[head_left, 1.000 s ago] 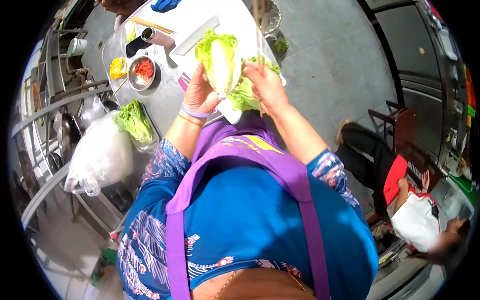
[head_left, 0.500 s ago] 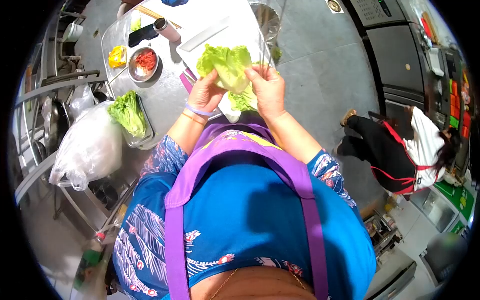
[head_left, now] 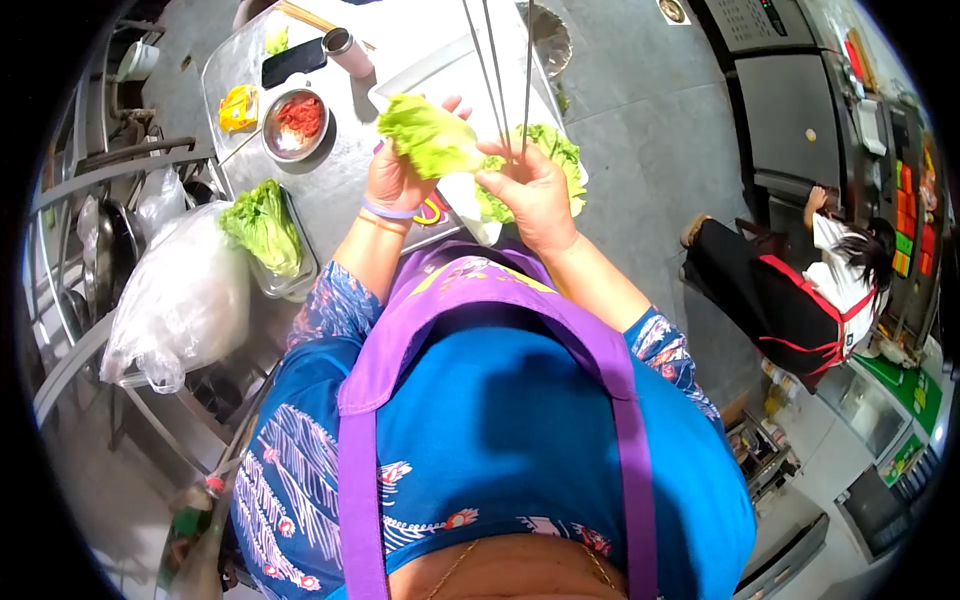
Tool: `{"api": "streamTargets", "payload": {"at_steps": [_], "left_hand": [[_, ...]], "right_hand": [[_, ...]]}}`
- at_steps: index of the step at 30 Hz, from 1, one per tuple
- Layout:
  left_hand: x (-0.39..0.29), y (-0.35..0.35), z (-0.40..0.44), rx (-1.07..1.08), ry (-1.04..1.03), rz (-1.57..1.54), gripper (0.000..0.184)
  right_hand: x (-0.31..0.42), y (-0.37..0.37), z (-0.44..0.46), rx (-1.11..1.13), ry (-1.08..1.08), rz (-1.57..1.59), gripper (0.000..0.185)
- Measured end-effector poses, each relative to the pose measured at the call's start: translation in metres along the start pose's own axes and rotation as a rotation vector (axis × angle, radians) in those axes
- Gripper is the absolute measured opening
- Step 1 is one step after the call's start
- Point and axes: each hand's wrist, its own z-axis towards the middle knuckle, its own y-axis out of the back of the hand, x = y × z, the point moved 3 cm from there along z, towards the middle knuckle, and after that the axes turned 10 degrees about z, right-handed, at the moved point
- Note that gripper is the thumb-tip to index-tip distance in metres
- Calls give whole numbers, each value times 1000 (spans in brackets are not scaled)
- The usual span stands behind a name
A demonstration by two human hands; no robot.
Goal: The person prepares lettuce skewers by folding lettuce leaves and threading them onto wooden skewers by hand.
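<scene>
A lettuce leaf [head_left: 430,138] is held between my two hands above a white tray [head_left: 425,75]. My left hand [head_left: 395,180] is closed on its left part, with some fingers behind it. My right hand [head_left: 540,195] pinches its stem end and also has thin metal skewers [head_left: 497,80] rising from it. More lettuce [head_left: 560,155] lies on the tray beside and beneath my right hand. Left of my hands, a metal bowl [head_left: 296,125] holds red food. A whole lettuce [head_left: 263,228] rests in a clear tray at the table's lower left.
A pink tumbler [head_left: 348,53], a phone [head_left: 294,63] and a yellow packet [head_left: 238,108] are on the table. A large plastic bag [head_left: 185,290] sits at the left. Another person [head_left: 800,290] in a red-strapped apron is at the right, beside dark cabinets.
The leaf has turned from upright to lying sideways and shifted left between my hands. The skewers now show clearly at my right hand. The other person has moved and reaches an arm toward the cabinets.
</scene>
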Motion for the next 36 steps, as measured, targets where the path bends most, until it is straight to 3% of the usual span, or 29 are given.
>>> {"api": "streamTargets", "payload": {"at_steps": [2, 5, 8, 12, 14, 16, 20, 22, 23, 28, 31, 33, 36], "left_hand": [[-4, 6, -1, 47, -12, -59, 51], [-3, 6, -7, 37, 50, -217, 52], [4, 4, -9, -87, 78, -31, 60], [19, 6, -5, -58, 194, -148, 64], [25, 10, -5, -150, 208, -73, 70], [30, 4, -13, -93, 205, -117, 70], [42, 0, -20, 56, 205, -167, 77], [49, 12, -21, -162, 181, 381, 71], [51, 17, -19, -278, 187, 267, 66], [56, 20, -14, -310, 174, 62, 67], [59, 23, -18, -299, 204, -7, 69], [64, 32, -19, -221, 279, 17, 70], [68, 37, -22, -195, 242, 568, 71]], "right_hand": [[5, 0, 0, -54, -108, -50, 29], [1, 10, 5, -95, -93, -65, 31], [-10, 8, 5, -85, -145, -76, 33], [-27, -3, 0, 2, -126, -185, 37], [-40, 4, -1, -2, -156, -143, 32], [-33, 8, -5, -212, -239, 62, 25], [-42, 21, -2, -255, -267, -88, 17], [-49, 23, -2, -251, -165, -197, 17], [-61, 31, 0, -276, -168, -187, 19], [-49, 35, -3, -323, -236, -152, 23], [-47, 39, -8, -294, -182, -229, 22], [-40, 35, -7, -105, -26, -761, 24], [-37, 35, -11, -46, -121, -872, 31]]}}
